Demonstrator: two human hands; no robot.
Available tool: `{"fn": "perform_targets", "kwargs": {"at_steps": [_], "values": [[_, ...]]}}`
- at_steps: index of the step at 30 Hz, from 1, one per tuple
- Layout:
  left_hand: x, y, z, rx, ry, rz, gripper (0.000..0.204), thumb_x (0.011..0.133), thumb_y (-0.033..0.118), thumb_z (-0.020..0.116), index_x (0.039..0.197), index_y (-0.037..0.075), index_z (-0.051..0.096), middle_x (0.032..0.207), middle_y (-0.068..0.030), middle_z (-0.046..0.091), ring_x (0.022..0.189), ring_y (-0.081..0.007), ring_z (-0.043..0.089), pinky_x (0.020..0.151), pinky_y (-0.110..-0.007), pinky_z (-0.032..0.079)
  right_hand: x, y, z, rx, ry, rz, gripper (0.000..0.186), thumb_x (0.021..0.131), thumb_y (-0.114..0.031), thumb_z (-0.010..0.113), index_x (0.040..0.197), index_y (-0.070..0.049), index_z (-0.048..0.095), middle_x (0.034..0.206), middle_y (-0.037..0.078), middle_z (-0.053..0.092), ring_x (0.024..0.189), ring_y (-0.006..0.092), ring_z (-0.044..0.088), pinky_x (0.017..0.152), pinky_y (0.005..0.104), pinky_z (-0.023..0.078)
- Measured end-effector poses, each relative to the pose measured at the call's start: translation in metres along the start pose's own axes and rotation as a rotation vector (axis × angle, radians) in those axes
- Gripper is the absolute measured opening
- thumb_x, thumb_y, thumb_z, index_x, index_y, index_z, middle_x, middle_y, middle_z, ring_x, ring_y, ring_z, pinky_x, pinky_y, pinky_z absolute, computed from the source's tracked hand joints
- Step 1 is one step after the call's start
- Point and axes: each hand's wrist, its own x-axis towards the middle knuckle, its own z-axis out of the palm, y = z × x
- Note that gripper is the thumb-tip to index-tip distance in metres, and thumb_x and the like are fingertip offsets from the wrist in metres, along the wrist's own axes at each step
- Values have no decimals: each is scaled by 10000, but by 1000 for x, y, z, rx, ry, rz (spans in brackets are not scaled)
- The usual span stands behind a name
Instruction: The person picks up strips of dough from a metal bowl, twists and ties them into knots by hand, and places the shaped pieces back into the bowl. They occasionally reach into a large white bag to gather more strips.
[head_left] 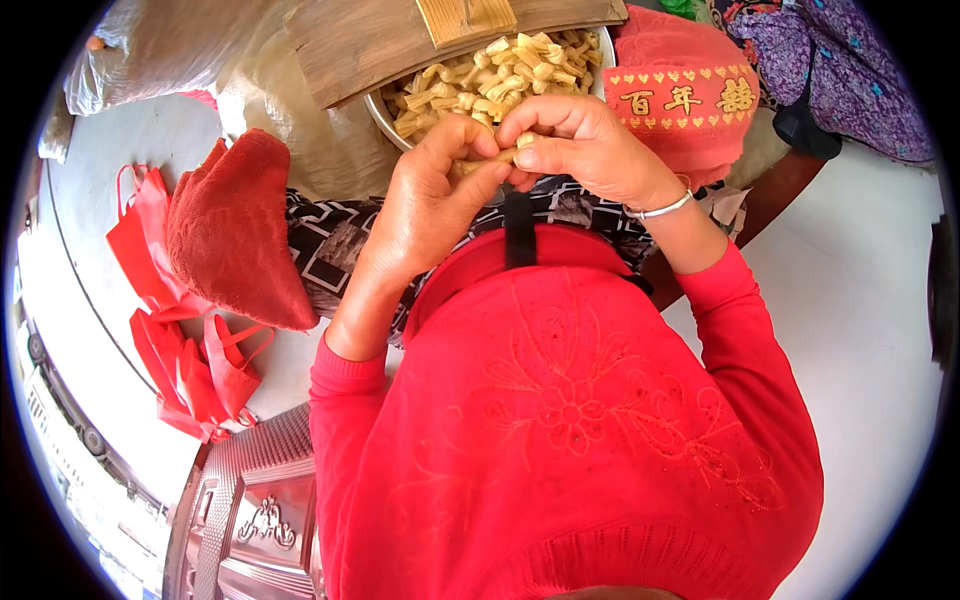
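Over the near rim of a metal basin point(382, 108), both hands meeting around one small pale knotted piece point(508, 152). Left hand point(430, 195) curled, thumb and bent fingers point(470, 135) narrow and pinched on the piece's left end. Right hand point(570, 140) arched over from the other side, fingertips point(527, 142) closed tight on the right end; silver bangle point(665, 207) on that wrist. Piece mostly hidden between the fingers, only a short tan stretch showing; long axis roughly left to right across the view, right end tilted slightly up toward the basin. Which end is which, impossible to tell.

Behind the hands, basin heaped with similar pale knotted pieces point(500, 75), a weathered wooden board point(400, 45) lying over its far-left part. Right of the basin, red cloth with gold characters point(690, 100). Left, a folded dark-red towel point(235, 230) resting on a black-and-white patterned lap cloth point(330, 245), red bags point(175, 330) on the pale floor beside. Lower left, embossed metal panel point(255, 500).
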Motion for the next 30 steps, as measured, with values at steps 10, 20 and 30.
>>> {"fn": "perform_targets", "kwargs": {"at_steps": [10, 20, 30], "values": [[-10, -6, -20, -198, -21, -198, 88, 887, 19, 618, 926, 57, 548, 766, 28, 570, 593, -31, 482, 518, -183, 389, -4, -1, -17, -15, -65, 18, 43, 851, 11, 638, 868, -13, 607, 872, 45, 603, 731, 98, 603, 677, 230, 517], [-5, -19, -35, -205, 25, -143, 90, 920, 49, 586, 999, 62, 545, 813, -2, 581, 668, -67, 522, 603, -200, 438, 0, 0, -20, -50, -57, -81, 376, 929, -155, 624, 1271, -27, 533, 945, 10, 597, 832, 81, 589, 746, 230, 505], [19, -32, -36, -196, -36, -192, 72, 917, 80, 599, 972, 57, 560, 800, -15, 582, 666, -84, 527, 619, -210, 428, 18, 7, -37, -134, -6, -14, 176, 924, -118, 607, 1031, 13, 655, 781, 13, 619, 651, 81, 578, 611, 222, 492]]}}
